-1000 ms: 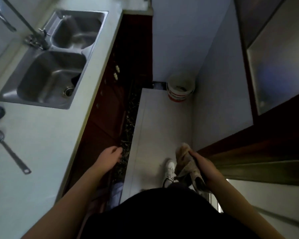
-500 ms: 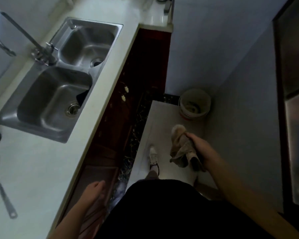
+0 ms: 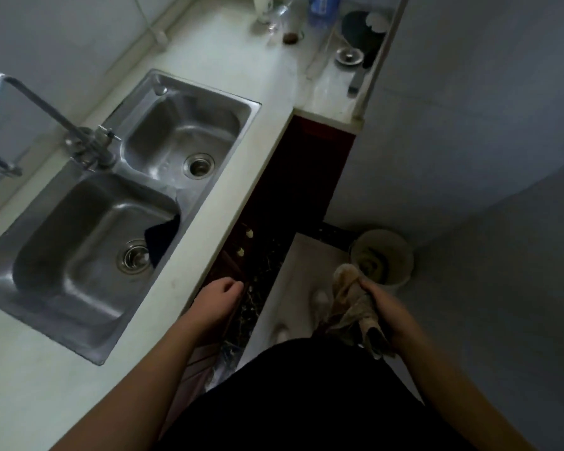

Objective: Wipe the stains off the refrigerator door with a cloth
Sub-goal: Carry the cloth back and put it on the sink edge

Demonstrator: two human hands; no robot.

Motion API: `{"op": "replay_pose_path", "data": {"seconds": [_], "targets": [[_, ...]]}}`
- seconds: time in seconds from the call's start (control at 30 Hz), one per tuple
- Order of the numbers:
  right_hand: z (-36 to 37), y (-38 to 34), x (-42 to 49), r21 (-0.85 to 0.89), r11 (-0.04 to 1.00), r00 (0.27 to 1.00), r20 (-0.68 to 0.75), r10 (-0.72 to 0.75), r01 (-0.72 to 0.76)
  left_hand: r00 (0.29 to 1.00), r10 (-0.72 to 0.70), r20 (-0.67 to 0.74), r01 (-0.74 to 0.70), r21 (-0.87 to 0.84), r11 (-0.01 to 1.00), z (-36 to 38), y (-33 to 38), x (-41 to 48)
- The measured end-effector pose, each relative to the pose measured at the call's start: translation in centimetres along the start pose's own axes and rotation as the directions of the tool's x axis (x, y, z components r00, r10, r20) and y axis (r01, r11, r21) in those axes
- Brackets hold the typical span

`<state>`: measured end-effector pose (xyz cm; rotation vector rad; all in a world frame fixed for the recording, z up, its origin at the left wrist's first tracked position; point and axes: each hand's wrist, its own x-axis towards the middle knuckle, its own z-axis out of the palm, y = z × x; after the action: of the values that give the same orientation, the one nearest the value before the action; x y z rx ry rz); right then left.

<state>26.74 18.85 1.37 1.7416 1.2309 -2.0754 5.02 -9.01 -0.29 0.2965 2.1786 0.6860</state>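
Note:
My right hand (image 3: 389,315) grips a crumpled beige cloth (image 3: 352,304) at waist height over the floor, low and right of centre in the head view. Part of the cloth hangs below my fingers. My left hand (image 3: 217,296) hangs beside the counter's front edge with loosely curled fingers and holds nothing. No refrigerator door is in view.
A white counter (image 3: 267,125) runs along the left with a steel double sink (image 3: 118,206) and a tap (image 3: 46,125). Dark red cabinets (image 3: 300,177) stand below it. A pale bucket (image 3: 385,255) sits on the floor by the grey wall (image 3: 469,125). Bottles and small items crowd the far counter end.
The view has swung left and forward, away from the dark door on the right, which has left the frame. My right hand keeps its grip on the cloth. My left hand swung back, then forward.

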Motion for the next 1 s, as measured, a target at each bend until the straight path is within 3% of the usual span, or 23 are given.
{"op": "replay_pose_path", "data": {"seconds": [0.17,0.33,0.53,0.7,0.87,1.0], "targets": [[2.6,-7.7,4.9,-0.176,0.983,0.997,0.053,0.062,-0.052,0.978,-0.203,-0.039,0.192,-0.188,0.963,0.1,0.1,2.5],[7.5,-15.6,8.4,-0.384,0.923,0.982,0.166,0.095,-0.025,0.897,-0.434,-0.085,0.373,-0.380,0.846,2.2,-0.8,2.2],[16.8,-23.3,10.5,-0.425,0.854,0.922,0.361,-0.143,0.299,0.831,-0.530,-0.170,0.423,-0.427,0.799,3.8,0.1,0.4],[25.6,-27.3,12.2,-0.353,0.827,0.876,0.377,-0.302,0.437,0.762,-0.599,-0.245,0.428,-0.503,0.751,4.9,0.8,-0.3],[30.1,-27.0,15.1,-0.470,0.702,0.839,0.392,-0.377,0.535,0.719,-0.664,-0.203,0.408,-0.651,0.641,5.8,0.1,0.3],[29.6,-26.4,16.0,-0.604,0.472,0.766,0.482,-0.427,0.643,0.720,-0.668,-0.187,0.410,-0.663,0.627,6.0,-0.5,1.0]]}}
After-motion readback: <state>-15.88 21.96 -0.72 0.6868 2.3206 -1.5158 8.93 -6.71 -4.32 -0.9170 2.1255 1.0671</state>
